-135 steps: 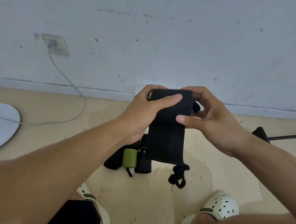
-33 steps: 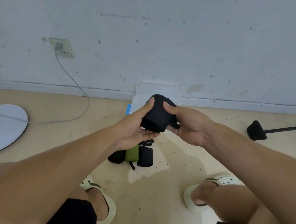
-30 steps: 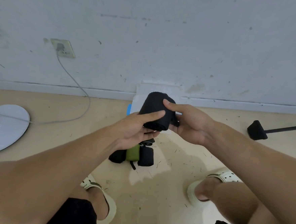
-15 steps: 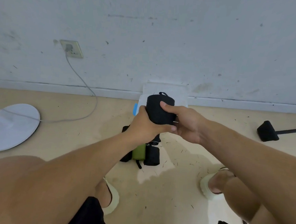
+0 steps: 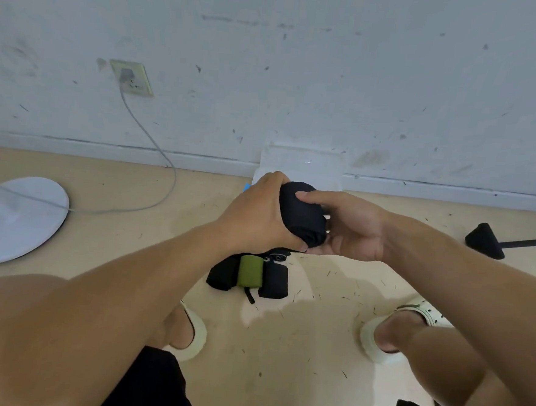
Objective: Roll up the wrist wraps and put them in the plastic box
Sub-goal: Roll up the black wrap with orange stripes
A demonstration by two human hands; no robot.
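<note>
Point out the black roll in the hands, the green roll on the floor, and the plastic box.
black roll (image 5: pixel 302 214), head view, on its dark side between both hands
green roll (image 5: pixel 250 270), head view, middle of its side
plastic box (image 5: pixel 301 162), head view, on its clear back wall

The near wall and interior of the clear plastic box (image 5: pixel 307 164) are covered by the left hand (image 5: pixel 256 216), the right hand (image 5: pixel 350 227) and the rolled black wrist wrap (image 5: pixel 302 211) gripped between them, so its contents cannot be determined. The upper ends of the rolled wraps on the floor (image 5: pixel 249 273) are concealed under the left forearm, and their exact count cannot be confirmed. The white round base (image 5: pixel 15 220) is cropped by the left frame edge, and the black rod with a cone-shaped foot (image 5: pixel 486 242) by the right edge.
</note>
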